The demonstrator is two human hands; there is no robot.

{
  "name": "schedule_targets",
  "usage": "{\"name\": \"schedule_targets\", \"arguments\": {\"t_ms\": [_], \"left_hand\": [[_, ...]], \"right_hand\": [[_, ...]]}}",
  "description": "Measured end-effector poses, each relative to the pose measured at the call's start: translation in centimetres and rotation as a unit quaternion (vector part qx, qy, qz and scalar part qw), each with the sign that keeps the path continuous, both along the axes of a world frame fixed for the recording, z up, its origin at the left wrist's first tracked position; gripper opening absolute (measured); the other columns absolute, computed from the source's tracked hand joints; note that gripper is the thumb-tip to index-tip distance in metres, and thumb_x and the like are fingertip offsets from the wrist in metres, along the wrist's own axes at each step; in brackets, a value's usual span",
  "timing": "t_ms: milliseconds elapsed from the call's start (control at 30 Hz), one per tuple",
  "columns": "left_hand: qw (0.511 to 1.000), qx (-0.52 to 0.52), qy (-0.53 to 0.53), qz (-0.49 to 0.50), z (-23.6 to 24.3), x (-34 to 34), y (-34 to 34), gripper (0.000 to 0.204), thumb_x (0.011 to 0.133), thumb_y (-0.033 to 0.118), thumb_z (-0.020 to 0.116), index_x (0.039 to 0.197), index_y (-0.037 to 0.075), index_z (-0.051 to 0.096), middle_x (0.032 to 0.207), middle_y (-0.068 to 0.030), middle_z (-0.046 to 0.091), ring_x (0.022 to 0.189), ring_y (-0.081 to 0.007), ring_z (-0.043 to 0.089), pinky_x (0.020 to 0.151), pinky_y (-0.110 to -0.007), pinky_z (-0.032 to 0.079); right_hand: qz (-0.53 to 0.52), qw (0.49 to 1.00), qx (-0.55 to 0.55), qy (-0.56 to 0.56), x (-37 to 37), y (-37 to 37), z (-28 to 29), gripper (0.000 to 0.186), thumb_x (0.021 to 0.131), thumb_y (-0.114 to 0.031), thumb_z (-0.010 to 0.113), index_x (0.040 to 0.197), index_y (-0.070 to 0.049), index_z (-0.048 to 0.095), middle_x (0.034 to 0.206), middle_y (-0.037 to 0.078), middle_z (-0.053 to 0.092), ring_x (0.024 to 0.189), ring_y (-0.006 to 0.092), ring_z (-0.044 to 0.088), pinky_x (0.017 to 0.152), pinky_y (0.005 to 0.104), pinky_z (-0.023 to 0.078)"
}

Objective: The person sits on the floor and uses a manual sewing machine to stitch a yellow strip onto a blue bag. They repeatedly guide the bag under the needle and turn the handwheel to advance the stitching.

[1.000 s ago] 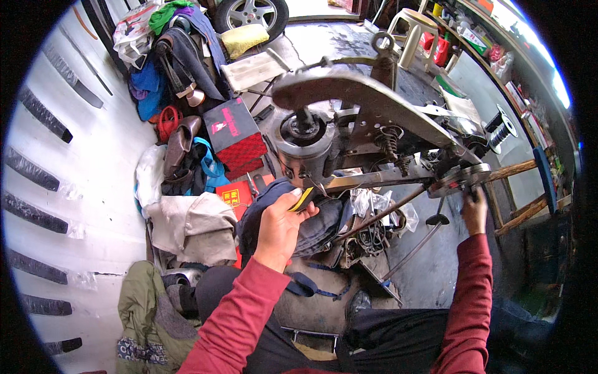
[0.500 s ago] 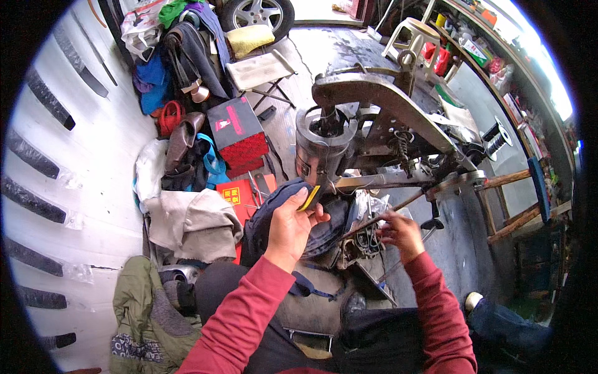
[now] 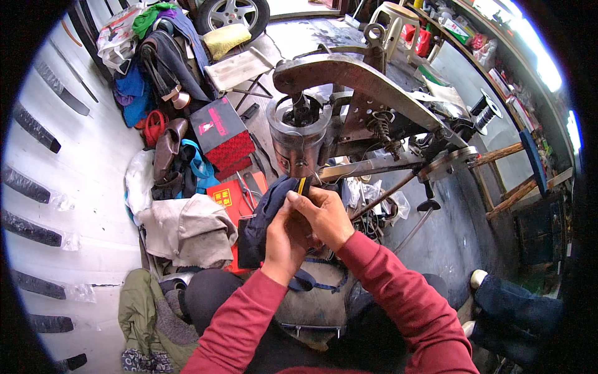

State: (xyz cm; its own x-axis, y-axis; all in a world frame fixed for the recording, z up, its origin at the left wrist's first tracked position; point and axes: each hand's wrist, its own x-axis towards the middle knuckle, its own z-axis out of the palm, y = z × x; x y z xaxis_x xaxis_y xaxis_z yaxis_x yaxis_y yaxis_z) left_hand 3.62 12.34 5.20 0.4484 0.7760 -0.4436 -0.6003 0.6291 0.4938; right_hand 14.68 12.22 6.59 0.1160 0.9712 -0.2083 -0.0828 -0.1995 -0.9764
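Observation:
Both my hands are together at the middle of the view, just below the head of a hand-cranked sewing machine [image 3: 361, 75]. My right hand [image 3: 330, 217] is closed, its thumb and fingers pinching a small black piece with a yellow stripe [image 3: 302, 184]. Beside it my left hand [image 3: 285, 244] is closed too, thumb at the lower end of the same piece; its other fingers are partly hidden. Behind the hands a dark navy fabric bag [image 3: 268, 202] bulges out under the machine's round metal cylinder [image 3: 298, 146]. A navy strap [image 3: 321, 285] hangs below the wrists.
Left of the hands lie a beige cloth [image 3: 187, 230], a red paper bag [image 3: 227, 198] with scissors [image 3: 249, 190] and a black-and-red box [image 3: 221, 134]. A folding stool [image 3: 240, 68] stands beyond. A thread spool [image 3: 487, 112] sits at the right. Another person's legs [image 3: 514, 299] show at lower right.
My right hand has come left from beside the machine to the striped piece and closed on it. My left hand has moved slightly down. The whole view has shifted a little.

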Motion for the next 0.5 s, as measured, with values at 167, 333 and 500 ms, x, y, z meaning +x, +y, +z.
{"name": "schedule_targets", "arguments": {"t_ms": [167,333,500], "left_hand": [[0.984,0.082,0.056,-0.151,1.3,-2.0,-2.0,0.048,0.103,0.051,0.047,0.092,0.008,0.064,0.075,-0.0029,0.064,0.060,-0.0153,0.060,0.046,-0.028,0.043],[0.893,0.349,0.282,-0.036,2.8,-5.8,-1.9,0.025,0.102,0.024,0.059,0.088,0.004,0.061,0.073,-0.0003,0.060,0.052,-0.0037,0.050,0.047,-0.020,0.037],[0.787,0.462,0.406,0.046,2.8,-6.8,-0.5,0.007,0.094,0.005,0.066,0.093,0.004,0.059,0.076,0.0036,0.057,0.062,-0.0027,0.049,0.057,-0.019,0.040]], "right_hand": [[-0.025,0.997,0.031,0.069,-0.1,-0.2,-1.3,0.020,0.100,-0.018,0.062,0.093,0.000,0.068,0.081,-0.007,0.061,0.075,0.0030,0.050,0.066,0.0249,0.045],[-0.021,0.990,0.069,0.119,-0.7,-0.5,-1.9,0.010,0.101,-0.013,0.060,0.103,-0.005,0.065,0.089,-0.006,0.063,0.077,0.0031,0.055,0.069,0.0229,0.047],[-0.045,0.986,0.006,0.160,-1.5,-1.3,-1.4,0.007,0.098,-0.011,0.061,0.102,-0.006,0.065,0.083,-0.004,0.065,0.068,0.0055,0.058,0.061,0.0238,0.047]]}}
